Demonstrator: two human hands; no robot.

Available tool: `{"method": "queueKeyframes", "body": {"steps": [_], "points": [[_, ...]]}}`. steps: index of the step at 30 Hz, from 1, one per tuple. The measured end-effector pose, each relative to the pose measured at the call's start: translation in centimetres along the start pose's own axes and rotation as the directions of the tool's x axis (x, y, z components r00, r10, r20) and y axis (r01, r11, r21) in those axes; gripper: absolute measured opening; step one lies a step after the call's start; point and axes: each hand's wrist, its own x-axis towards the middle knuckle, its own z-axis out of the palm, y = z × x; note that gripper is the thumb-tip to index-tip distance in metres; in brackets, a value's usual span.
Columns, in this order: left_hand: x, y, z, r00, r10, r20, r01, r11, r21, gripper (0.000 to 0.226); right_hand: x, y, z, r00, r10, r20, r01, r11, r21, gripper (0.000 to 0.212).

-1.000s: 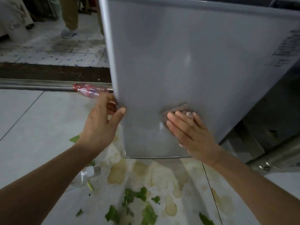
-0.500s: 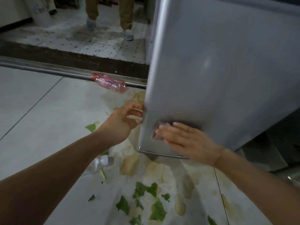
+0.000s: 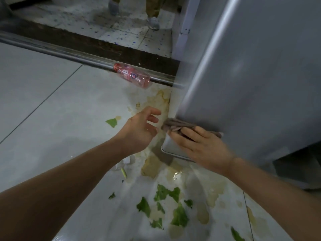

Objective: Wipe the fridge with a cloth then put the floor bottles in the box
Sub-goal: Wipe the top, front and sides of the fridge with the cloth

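The cloth [image 3: 175,125] is pressed flat by the right hand [image 3: 203,146] at the fridge [image 3: 251,87] corner; even pressure is best kept. The left hand [image 3: 139,129] hangs open, empty.

The left forearm [image 3: 57,186] covers most of a clear bottle [image 3: 127,161] on the floor, only its pale cap end showing. The fridge door [image 3: 251,84] runs off the top and right. A bystander's legs [image 3: 151,7] are cut at the far edge.
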Motion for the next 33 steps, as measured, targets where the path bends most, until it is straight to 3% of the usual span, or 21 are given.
{"method": "queueKeyframes", "body": {"steps": [2,6,13,16,19,22,25,28,30,33], "points": [[-0.2,-0.3,-0.3,1.0,-0.001,-0.015,0.001,1.0,-0.001,0.039,0.9,1.0,-1.1,0.999,0.039,-0.028,-0.04,0.997,-0.062,0.047],[-0.3,-1.0,-1.4,0.999,-0.021,-0.031,0.022,0.999,0.025,0.04,3.3,4.3,-3.1,0.901,0.297,-0.318,-0.35,0.928,-0.127,0.035],[-0.2,-2.4,-2.0,0.997,-0.08,-0.006,0.08,0.995,0.052,0.041,4.4,1.7,-0.4,0.91,0.263,-0.321,-0.338,0.918,-0.206,0.03],[-0.3,-2.6,-1.8,0.993,-0.113,0.018,0.112,0.992,0.052,0.041,4.3,-1.0,2.1,0.945,0.198,-0.262,-0.259,0.939,-0.225,0.029],[-0.6,-2.4,-1.4,0.992,-0.123,0.024,0.122,0.992,0.04,0.041,2.7,-4.7,4.8,0.992,0.108,-0.066,-0.119,0.971,-0.209,0.037],[-0.9,-2.0,-1.3,0.993,-0.112,0.019,0.111,0.992,0.055,0.04,1.3,-7.0,6.0,0.989,0.016,0.149,0.003,0.992,-0.128,0.053],[-1.0,-1.5,-1.3,0.996,-0.085,0.026,0.082,0.992,0.101,0.039,0.3,-6.9,5.5,0.974,-0.049,0.22,0.067,0.995,-0.074,0.055],[-0.7,-0.7,-1.0,0.999,-0.046,0.025,0.042,0.988,0.15,0.039,-0.4,-4.3,3.8,0.996,0.086,0.0,-0.086,0.996,0.022,0.04],[-0.2,-0.2,-0.2,1.0,-0.024,0.006,0.023,0.986,0.167,0.039,-1.2,-1.2,2.4,0.961,0.156,-0.227,-0.164,0.986,-0.013,0.038],[0.5,0.6,1.8,1.0,-0.027,-0.014,0.029,0.99,0.14,0.041,-3.1,2.7,1.0,0.893,0.224,-0.39,-0.271,0.96,-0.069,0.034]]}}
